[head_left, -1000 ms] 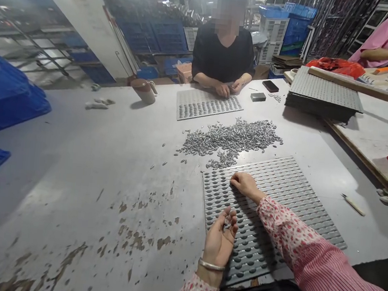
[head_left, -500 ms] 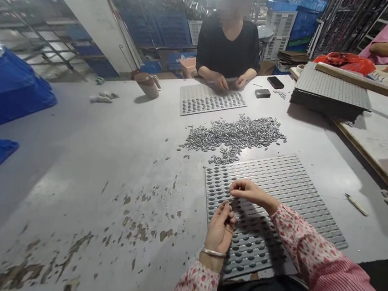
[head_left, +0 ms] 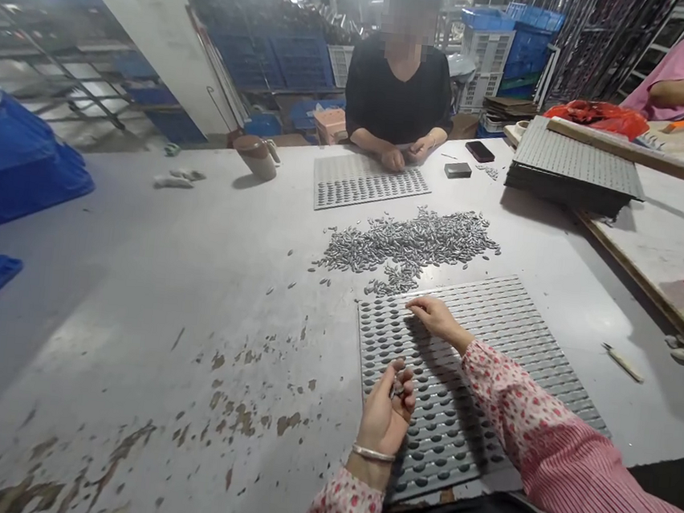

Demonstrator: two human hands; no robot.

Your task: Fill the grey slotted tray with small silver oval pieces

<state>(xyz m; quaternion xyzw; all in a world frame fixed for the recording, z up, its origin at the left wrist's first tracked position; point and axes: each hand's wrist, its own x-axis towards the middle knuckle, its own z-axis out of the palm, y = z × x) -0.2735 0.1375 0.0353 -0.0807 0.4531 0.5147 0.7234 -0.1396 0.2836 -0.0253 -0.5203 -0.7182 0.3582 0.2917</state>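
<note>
A grey slotted board [head_left: 527,347] lies on the white table, its left columns filled with dark oval pieces. My left hand [head_left: 389,406] is palm up over the board's left part, fingers curled around small metal pieces. Farther up the board, near its upper left, my right hand [head_left: 436,317] is pinched with fingertips just at the board; whatever is between them is too small to make out. A pile of small silvery oval pieces [head_left: 409,243] lies just beyond the board's far edge.
Across the table a person in black works over another board [head_left: 373,187]. A brown mug [head_left: 255,157], a small grey box [head_left: 457,170] and a phone [head_left: 479,151] stand farther off. Stacked boards [head_left: 574,162] are at the right, near a small tool [head_left: 623,363]. Blue covering [head_left: 18,161] is at left.
My right hand has moved away from my left hand, up the board toward its far edge. My left hand has turned palm up and loosened, showing the pieces in it.
</note>
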